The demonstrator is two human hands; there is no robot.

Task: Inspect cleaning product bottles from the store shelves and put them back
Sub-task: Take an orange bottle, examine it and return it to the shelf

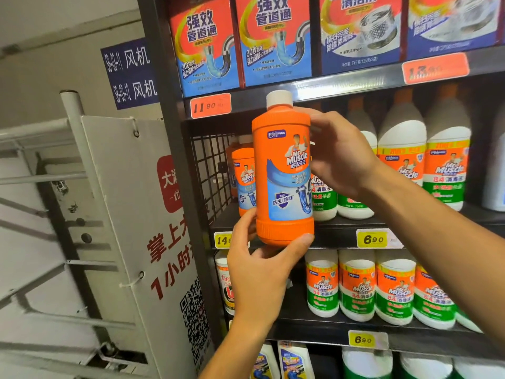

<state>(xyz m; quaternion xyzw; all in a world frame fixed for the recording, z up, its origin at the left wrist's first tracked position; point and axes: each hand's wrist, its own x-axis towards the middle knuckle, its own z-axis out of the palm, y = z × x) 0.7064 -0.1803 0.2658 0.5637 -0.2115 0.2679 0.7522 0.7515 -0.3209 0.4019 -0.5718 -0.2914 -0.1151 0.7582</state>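
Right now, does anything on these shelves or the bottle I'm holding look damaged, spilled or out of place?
Nothing stands out. The orange bottle is upright and capped, held by the left hand and right hand. The shelved white bottles stand in tidy rows, with no spill visible.

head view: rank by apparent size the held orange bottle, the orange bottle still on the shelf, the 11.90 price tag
1. Held orange bottle, in both hands, nearest the camera, which inflates it.
2. Shelf orange bottle: partly hidden, probably the same product.
3. 11.90 price tag.

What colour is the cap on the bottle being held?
White, on the orange bottle; its cap shows clearly in the head view.
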